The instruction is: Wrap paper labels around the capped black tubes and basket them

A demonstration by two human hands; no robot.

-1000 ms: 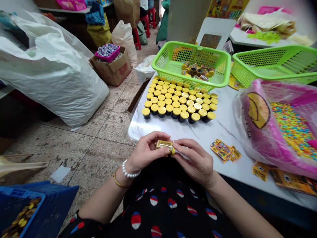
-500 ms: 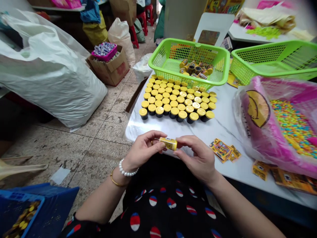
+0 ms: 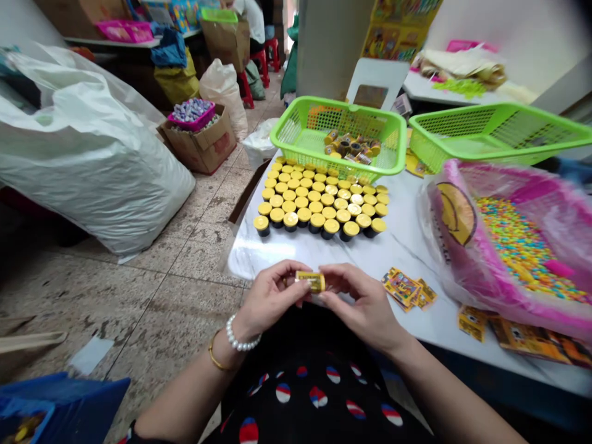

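Note:
Over the table's front edge I hold a small yellow-labelled tube lying on its side. My left hand grips its left end between thumb and fingers. The thumb and fingertips of my right hand close around its right end. Ahead, rows of black containers with yellow lids stand packed together on the table. Printed yellow cards lie to the right of my right hand.
Behind the rows stands a green basket with several labelled tubes. A second green basket is right of it. A plastic-lined pink basket holds colourful candies. A big white sack and a blue crate stand left on the floor.
The view has tilted up, so the table and baskets sit lower and slightly further left. The tube has turned a little in my fingers; both hands stay at it.

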